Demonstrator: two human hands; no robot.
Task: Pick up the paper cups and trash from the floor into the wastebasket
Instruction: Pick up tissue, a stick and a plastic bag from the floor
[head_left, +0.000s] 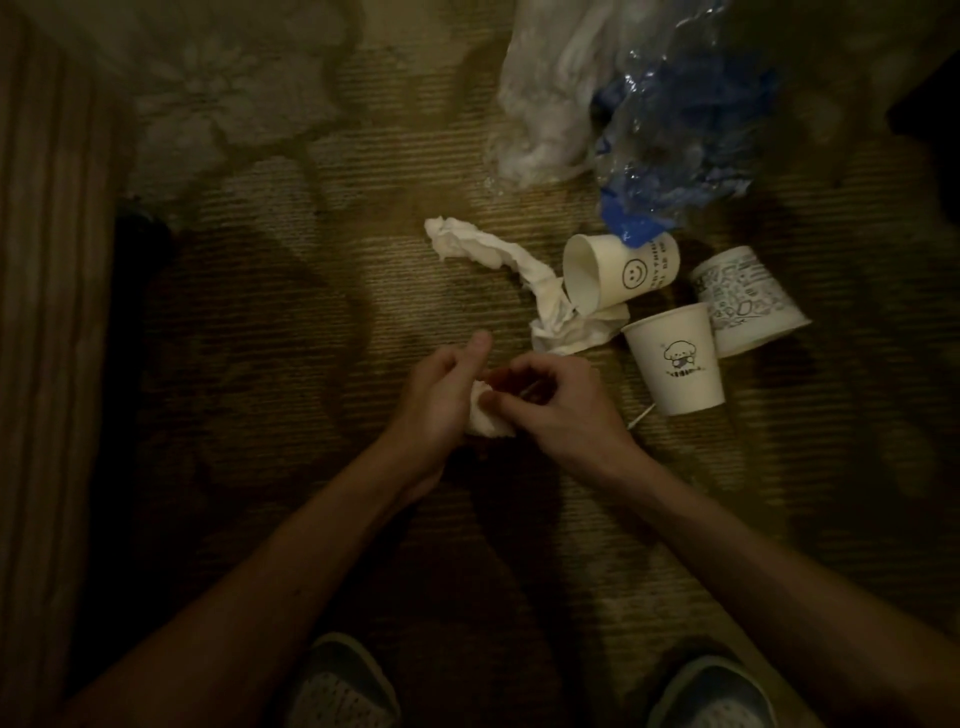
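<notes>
Three paper cups lie on the carpet at the right: a smiley cup (623, 273) on its side, a cup with a small drawing (678, 358), and a patterned cup (745, 299). A long crumpled white tissue (498, 254) runs from the middle toward the smiley cup. My left hand (441, 395) holds a small wad of white tissue (485, 423). My right hand (556, 405) meets it with curled fingers that pinch something small beside the wad. A thin white stick (640, 417) lies by my right wrist. No wastebasket is in view.
A clear and white plastic bag (550, 88) and a blue-tinted plastic bag (675, 130) lie at the top right. My two shoes (343, 686) sit at the bottom edge. A striped band of floor (47, 312) borders the patterned carpet at the left.
</notes>
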